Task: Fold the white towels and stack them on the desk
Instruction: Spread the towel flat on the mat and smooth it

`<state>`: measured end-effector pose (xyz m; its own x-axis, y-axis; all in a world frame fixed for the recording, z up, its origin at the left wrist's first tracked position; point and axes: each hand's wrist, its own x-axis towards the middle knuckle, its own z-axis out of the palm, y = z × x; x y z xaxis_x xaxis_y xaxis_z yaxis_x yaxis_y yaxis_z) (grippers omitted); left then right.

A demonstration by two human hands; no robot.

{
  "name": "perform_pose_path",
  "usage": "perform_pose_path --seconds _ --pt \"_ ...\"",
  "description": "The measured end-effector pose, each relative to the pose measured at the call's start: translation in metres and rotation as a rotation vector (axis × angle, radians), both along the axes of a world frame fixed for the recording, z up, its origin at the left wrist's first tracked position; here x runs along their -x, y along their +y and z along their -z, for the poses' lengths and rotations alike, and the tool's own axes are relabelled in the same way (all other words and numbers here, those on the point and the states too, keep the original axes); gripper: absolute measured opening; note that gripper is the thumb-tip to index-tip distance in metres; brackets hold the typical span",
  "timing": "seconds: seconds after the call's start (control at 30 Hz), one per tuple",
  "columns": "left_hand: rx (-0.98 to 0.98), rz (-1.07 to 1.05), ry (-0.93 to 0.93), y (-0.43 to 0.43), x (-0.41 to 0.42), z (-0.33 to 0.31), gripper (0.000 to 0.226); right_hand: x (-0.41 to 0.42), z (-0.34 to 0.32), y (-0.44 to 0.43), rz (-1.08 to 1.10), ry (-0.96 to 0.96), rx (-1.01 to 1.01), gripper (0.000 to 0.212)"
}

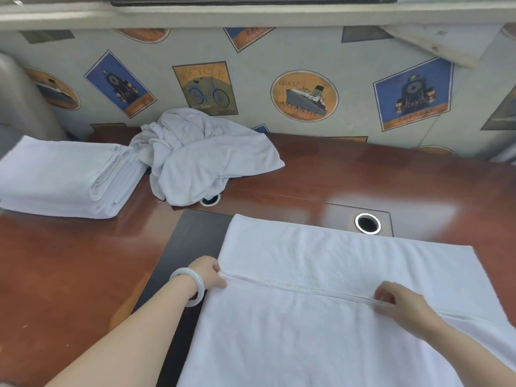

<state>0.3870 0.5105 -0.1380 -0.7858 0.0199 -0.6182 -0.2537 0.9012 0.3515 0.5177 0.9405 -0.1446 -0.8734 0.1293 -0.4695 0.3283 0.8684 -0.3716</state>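
A big flat white cloth towel [321, 255] lies on the shiny red-brown wooden table [363, 177], right under both grips. The left grip [208, 272], a bare hand with a pale round bracelet [186, 289] on its wrist, pinches the left end of the towel's stitched edge [293, 286]. The right grip [402, 301] pinches the same edge further right. Far past the left grip sits 1 neat stack of folded white towels [64, 177]. Just beside the stack lies a crumpled heap of white towels [201, 152]. A round metal-ringed hole [367, 223] is beyond the right grip.
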Motion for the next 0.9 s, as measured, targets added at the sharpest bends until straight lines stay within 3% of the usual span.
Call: perform_pose_path --seconds 0.27,0.47,0.6,0.73,0.8,0.9 --pt "-0.653 -0.288 -0.253 -0.022 -0.025 -0.035 0.028 -0.026 -0.044 0.009 0.041 -0.015 0.132 0.023" --pt "-0.826 -0.272 -0.086 -0.022 -0.010 -0.098 0.032 0.000 -0.126 0.030 0.085 0.004 0.220 0.009" --pt "-0.759 -0.352 0.128 0.007 0.051 -0.081 0.011 0.075 -0.124 0.029 0.191 0.215 0.161 0.009" --pt "-0.518 -0.383 0.150 0.035 0.089 -0.010 0.010 0.127 -0.049 0.014 0.210 0.102 0.014 0.003" --pt "-0.341 -0.352 0.188 0.043 0.090 0.007 0.010 0.133 -0.015 0.010 0.133 0.038 -0.064 0.012" --pt "-0.289 -0.399 0.279 0.047 0.090 0.012 0.024 0.133 0.000 0.010 0.152 0.084 -0.111 0.008"
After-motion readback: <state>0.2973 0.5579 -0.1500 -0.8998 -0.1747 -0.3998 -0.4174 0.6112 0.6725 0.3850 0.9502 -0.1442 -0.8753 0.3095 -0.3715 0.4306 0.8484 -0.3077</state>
